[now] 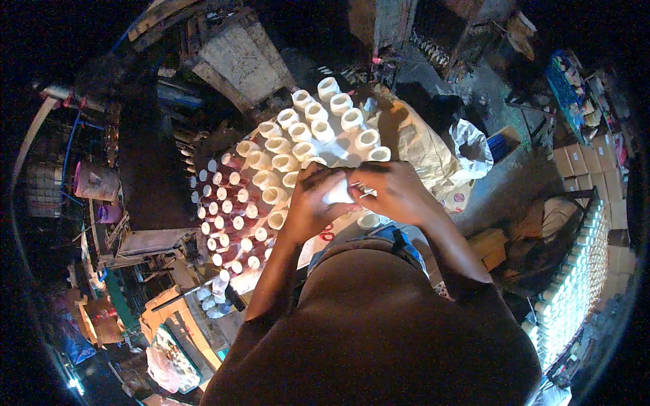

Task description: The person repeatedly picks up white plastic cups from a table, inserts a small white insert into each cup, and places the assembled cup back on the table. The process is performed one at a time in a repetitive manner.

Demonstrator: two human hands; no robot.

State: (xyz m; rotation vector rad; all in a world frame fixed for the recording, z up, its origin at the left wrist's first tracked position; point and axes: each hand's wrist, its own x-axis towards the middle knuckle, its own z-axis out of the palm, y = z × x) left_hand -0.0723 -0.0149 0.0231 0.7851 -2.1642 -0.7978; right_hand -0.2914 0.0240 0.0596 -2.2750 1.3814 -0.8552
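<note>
In front of my body, my left hand [314, 203] is closed round a white cup-like piece [336, 190]. My right hand [391, 191] meets it from the other side, fingers curled round a thin pale tool [365, 189] whose kind I cannot make out. Most of the white piece is hidden by the fingers. Just beyond both hands stand several off-white hollow pieces [321, 130] in slanting rows, their round mouths facing up. Another hollow piece [369, 220] sits close to my body, below the right hand.
On the left side of the work surface stand several dark red pieces [218, 207] with round white tops. Crumpled brown paper [425, 143] lies to the right, beside a white sack [472, 150]. Stacked cartons [588, 160] and a bright rack of pale pieces [572, 284] stand farther right.
</note>
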